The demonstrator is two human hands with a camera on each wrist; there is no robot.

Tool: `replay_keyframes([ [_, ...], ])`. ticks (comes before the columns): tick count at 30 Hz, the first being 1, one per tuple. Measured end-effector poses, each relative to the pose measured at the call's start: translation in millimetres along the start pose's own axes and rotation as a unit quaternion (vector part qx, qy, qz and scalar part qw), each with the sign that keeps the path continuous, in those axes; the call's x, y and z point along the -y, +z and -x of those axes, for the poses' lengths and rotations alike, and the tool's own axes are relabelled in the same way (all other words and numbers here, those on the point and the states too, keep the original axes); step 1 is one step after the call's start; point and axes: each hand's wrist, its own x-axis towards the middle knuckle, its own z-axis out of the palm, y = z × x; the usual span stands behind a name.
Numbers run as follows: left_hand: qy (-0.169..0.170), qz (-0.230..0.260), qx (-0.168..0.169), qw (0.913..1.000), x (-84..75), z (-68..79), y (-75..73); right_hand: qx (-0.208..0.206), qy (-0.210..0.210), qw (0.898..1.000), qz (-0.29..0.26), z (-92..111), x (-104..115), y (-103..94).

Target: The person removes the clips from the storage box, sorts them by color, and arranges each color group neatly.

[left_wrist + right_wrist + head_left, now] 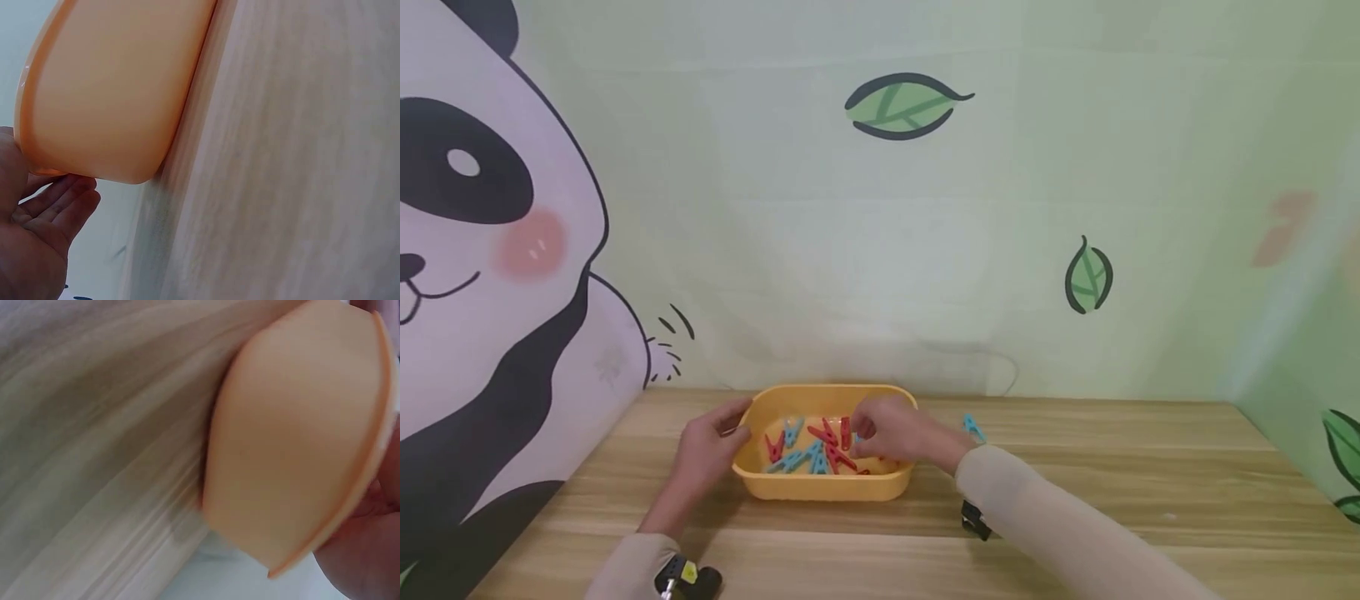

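Note:
A yellow plastic basin point(827, 488) stands on the wooden table, holding several red clothespins point(775, 448) and blue clothespins point(792, 432). My left hand point(703, 446) grips the basin's left end at the rim; in the left wrist view its fingers point(75, 206) lie against the outer wall. Over the basin's right part, my right hand point(891, 429) reaches down with bent fingers close to the clothespins. Whether it pinches one I cannot tell. From the right wrist view, the basin's wall point(287, 425) hides most of that hand.
One blue clothespin point(972, 427) lies on the table point(1112, 467) to the right of the basin, beyond my right wrist. Behind the table hangs a pale green backdrop point(775, 250) with a panda and leaves printed on it.

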Motion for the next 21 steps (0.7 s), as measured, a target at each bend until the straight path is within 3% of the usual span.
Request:
replay_keyframes([
  [13,0.014,0.002,-0.006,0.9999,1.3,0.7,-1.8,0.034,0.032,0.997,0.068,-12,15,22.2],
  [21,0.006,0.005,0.002,1.0,1.5,-1.4,0.2,0.033,0.05,0.997,0.056,-11,16,23.8],
])
